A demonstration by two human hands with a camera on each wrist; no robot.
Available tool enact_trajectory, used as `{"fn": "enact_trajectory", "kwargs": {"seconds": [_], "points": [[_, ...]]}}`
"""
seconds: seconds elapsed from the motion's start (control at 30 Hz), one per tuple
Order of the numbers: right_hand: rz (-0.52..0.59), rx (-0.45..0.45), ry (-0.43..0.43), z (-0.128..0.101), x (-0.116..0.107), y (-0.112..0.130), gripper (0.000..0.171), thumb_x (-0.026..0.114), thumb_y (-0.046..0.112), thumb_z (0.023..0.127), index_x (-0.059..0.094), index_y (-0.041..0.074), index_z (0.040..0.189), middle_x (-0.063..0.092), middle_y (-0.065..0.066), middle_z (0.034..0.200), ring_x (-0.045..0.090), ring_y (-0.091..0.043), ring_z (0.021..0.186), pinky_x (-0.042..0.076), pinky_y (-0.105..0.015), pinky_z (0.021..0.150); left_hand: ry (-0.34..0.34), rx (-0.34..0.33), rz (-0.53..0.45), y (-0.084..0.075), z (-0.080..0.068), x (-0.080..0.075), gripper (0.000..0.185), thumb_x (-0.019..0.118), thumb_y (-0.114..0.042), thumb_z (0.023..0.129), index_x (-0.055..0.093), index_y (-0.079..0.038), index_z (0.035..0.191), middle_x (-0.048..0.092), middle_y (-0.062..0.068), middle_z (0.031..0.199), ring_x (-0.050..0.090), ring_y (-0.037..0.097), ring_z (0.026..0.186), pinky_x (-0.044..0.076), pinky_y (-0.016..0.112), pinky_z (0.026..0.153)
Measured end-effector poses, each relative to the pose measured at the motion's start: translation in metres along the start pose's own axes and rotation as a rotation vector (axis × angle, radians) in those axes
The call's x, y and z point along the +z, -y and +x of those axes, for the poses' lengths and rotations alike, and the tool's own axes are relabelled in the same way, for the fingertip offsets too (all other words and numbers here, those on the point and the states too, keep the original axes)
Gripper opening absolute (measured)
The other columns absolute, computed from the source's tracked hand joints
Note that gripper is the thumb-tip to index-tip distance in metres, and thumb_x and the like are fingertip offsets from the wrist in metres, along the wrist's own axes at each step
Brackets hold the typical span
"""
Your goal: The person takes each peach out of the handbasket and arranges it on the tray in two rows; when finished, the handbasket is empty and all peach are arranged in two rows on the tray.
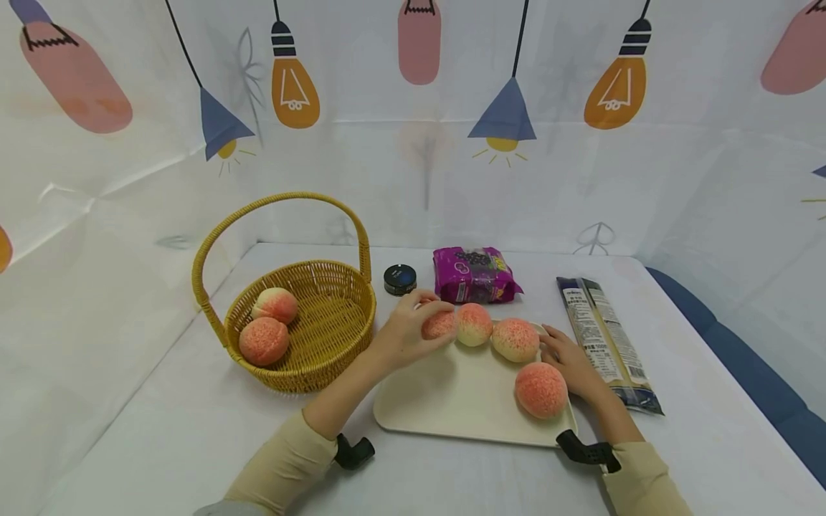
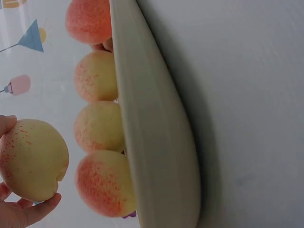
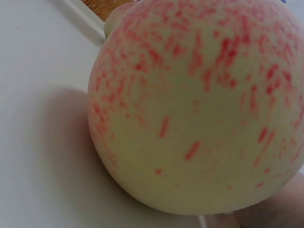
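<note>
With my left hand point(image 1: 406, 331) I pinch a peach point(image 2: 34, 159) between thumb and fingers, lifted above the far left part of the cream tray point(image 1: 445, 401) — the left wrist view shows it clear of the fruit beneath. My right hand point(image 1: 572, 362) is at the tray's right edge, its fingertips beside a speckled peach point(image 1: 515, 340); I cannot tell whether they grip the rim or only rest there. Another peach point(image 1: 474, 325) sits next to that one along the tray's far edge, and a redder peach point(image 1: 540, 390) lies on the tray's right side, nearer to me. The left wrist view shows one more peach point(image 2: 105, 184) at the left end of the row on the tray, which I cannot make out from above. My beige sleeves point(image 1: 284, 459) stop short of the wrists, where black mounts point(image 1: 353, 453) are worn. Left of the tray stands a woven basket point(image 1: 329, 315) with a tall handle, two peaches point(image 1: 264, 341) against its left wall. Beyond the tray are a round black tin point(image 1: 400, 279) and, to its right, a purple packet point(image 1: 476, 275). Right of the tray lies a long printed packet point(image 1: 606, 340) — then, farther out, a dark blue seat point(image 1: 742, 373). Behind everything hangs a white cloth point(image 1: 387, 172) printed with lamps and bulbs.
</note>
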State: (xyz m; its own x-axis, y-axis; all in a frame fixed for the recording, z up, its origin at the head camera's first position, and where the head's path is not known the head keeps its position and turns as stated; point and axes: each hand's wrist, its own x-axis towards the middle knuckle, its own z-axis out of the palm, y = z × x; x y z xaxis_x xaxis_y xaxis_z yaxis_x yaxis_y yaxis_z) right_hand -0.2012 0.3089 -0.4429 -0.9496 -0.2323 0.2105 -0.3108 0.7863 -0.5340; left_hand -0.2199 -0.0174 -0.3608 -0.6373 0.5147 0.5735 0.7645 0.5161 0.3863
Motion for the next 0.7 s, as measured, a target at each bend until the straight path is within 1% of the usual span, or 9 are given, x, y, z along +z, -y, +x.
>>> {"fn": "enact_trajectory", "kwargs": {"seconds": [0.2,0.3,0.43,0.5,0.57,0.7], "points": [[0.007,0.013,0.008,0.0,0.001,-0.001,0.036,0.047,0.008,0.091,0.05,-0.009,0.123,0.033,-0.033,0.135,0.032,-0.051,0.121,0.026,-0.062,0.095,0.046,-0.004,-0.024,-0.007,-0.001,0.008,0.038,0.071,-0.034,0.078,0.063,-0.017,0.111,0.051,0.005,0.109,0.049,0.017,0.099,0.046,0.03,0.078],[0.005,0.008,0.006,0.0,0.001,0.0,0.035,0.047,0.008,0.091,0.05,-0.008,0.123,0.033,-0.032,0.135,0.032,-0.051,0.121,0.026,-0.062,0.095,0.052,-0.002,-0.027,-0.009,-0.001,0.012,0.037,0.072,-0.032,0.077,0.062,-0.018,0.11,0.051,0.005,0.109,0.049,0.017,0.1,0.046,0.032,0.08],[0.005,0.011,0.004,0.0,0.0,0.0,0.035,0.047,0.008,0.091,0.05,-0.007,0.123,0.033,-0.032,0.135,0.033,-0.051,0.121,0.027,-0.062,0.095,0.059,0.02,-0.034,-0.013,0.002,0.018,0.033,0.072,-0.032,0.076,0.062,-0.019,0.105,0.051,0.003,0.109,0.047,0.017,0.104,0.043,0.034,0.085],[0.01,0.016,0.008,0.0,-0.001,0.0,0.035,0.047,0.008,0.092,0.05,-0.007,0.123,0.033,-0.032,0.136,0.032,-0.051,0.121,0.026,-0.062,0.095,0.072,0.026,-0.036,-0.016,0.002,0.022,0.032,0.071,-0.033,0.077,0.062,-0.02,0.105,0.052,0.003,0.109,0.046,0.016,0.105,0.043,0.033,0.085],[0.018,0.016,0.009,0.0,-0.001,-0.001,0.036,0.047,0.009,0.092,0.05,-0.006,0.124,0.033,-0.032,0.136,0.031,-0.051,0.121,0.025,-0.063,0.095,0.092,0.013,-0.04,-0.019,0.003,0.025,0.031,0.07,-0.035,0.077,0.062,-0.021,0.104,0.052,0.001,0.11,0.045,0.015,0.105,0.043,0.032,0.084],[0.028,-0.01,-0.014,-0.001,0.001,-0.002,0.037,0.046,0.012,0.092,0.051,-0.006,0.123,0.034,-0.032,0.135,0.032,-0.052,0.12,0.025,-0.065,0.093,0.122,-0.003,-0.053,-0.024,0.004,0.031,0.031,0.069,-0.037,0.077,0.062,-0.023,0.104,0.052,-0.001,0.11,0.047,0.011,0.103,0.044,0.027,0.082]]}}
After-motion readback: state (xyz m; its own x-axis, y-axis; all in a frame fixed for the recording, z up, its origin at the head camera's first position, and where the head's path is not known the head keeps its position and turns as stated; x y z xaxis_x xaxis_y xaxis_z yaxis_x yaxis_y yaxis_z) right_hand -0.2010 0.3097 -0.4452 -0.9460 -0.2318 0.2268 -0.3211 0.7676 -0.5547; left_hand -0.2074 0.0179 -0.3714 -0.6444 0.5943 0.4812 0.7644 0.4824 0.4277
